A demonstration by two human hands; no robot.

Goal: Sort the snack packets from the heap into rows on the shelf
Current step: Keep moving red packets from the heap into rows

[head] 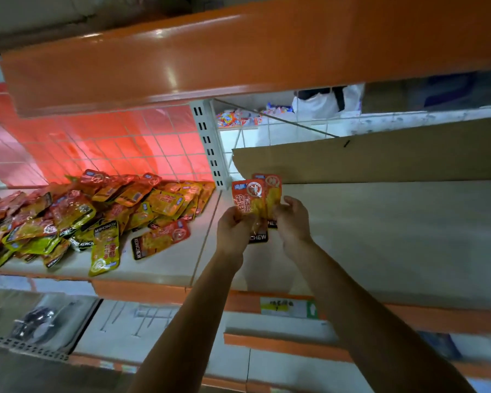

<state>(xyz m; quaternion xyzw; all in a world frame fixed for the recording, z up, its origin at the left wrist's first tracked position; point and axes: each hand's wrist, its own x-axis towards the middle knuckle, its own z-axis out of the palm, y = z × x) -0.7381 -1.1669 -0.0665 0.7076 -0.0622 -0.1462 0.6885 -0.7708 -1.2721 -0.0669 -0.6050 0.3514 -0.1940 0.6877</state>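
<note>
Snack packets (pixel 255 204), two orange-red ones overlapping, are held upright above the white shelf (pixel 380 236), just right of the heap (pixel 82 217) lying on its left part. I note my left hand (pixel 234 226) pinching the front packet (pixel 245 198) at its lower left, fingers curled. My right hand (pixel 291 219) grips the rear packet (pixel 274 191) by its right edge. A cardboard sheet (pixel 380 154) leans along the back of the shelf.

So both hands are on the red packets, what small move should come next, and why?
Probably lower the red packets onto the shelf: the left hand and right hand hold them just above it, right of the heap, where no row shows yet.
</note>
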